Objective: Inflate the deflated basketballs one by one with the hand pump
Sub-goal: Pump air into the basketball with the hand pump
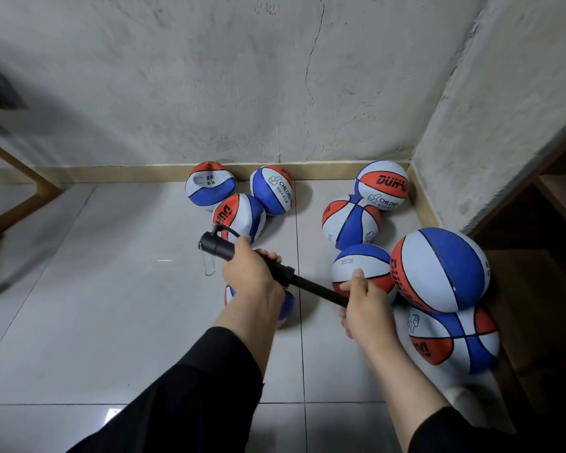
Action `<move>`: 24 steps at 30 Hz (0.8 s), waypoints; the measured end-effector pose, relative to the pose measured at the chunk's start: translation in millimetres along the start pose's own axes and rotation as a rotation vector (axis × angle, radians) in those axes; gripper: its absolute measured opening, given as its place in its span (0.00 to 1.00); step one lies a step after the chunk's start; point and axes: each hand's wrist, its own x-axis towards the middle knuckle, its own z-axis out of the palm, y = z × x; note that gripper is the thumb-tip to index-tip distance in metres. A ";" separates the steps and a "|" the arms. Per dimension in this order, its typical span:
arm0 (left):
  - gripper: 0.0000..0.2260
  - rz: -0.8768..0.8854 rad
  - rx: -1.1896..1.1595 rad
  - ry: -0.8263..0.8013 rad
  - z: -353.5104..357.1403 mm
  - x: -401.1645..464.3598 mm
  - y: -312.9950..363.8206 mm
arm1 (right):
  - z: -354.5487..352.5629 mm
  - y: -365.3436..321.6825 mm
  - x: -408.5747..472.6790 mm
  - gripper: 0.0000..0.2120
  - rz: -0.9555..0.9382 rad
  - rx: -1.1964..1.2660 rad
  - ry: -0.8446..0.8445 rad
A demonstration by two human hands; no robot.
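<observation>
My left hand (252, 273) grips the pump (223, 248) round its black barrel, fingers curled tight about it. My right hand (361, 305) holds the near end of the rod (317, 291), which is drawn out of the barrel, fingers wrapped round the handle there. The pump lies slanted above the floor (111, 305), its far left end capped, with a thin black hose (231, 231) looping off it and a metal clip (209, 268) hanging below.

Under my left wrist sits a ball (288, 305), mostly hidden; I cannot tell whether the hose reaches it. Far left, by the skirting, lie three limp balls close together: the flat one (209, 188), the dented one (242, 217) just behind the pump's end, and a third (272, 189) leaning to their right. To the right are more: one in the corner (383, 188), a sagging one (350, 222) near it, one (363, 266) just beyond my right thumb, a big round ball (441, 269) resting on top of another (455, 338) against the wooden shelf (536, 256). Both my sleeves (193, 387) are black.
</observation>
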 end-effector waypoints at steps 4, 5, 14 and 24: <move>0.06 -0.016 0.035 -0.027 0.0 -9.7 -11.3 | 4.7 4.7 -5.4 0.27 0.015 0.010 -0.005; 0.07 -0.023 0.039 -0.031 1.3 -16.4 -17.1 | 9.3 3.5 -7.1 0.29 0.005 0.013 0.002; 0.05 -0.048 0.068 -0.005 5.1 -43.3 -34.1 | 30.3 -8.2 -7.3 0.28 -0.034 -0.061 0.011; 0.10 0.015 0.085 0.008 -1.8 -12.6 -8.3 | -2.0 9.5 -9.4 0.25 0.090 0.014 0.009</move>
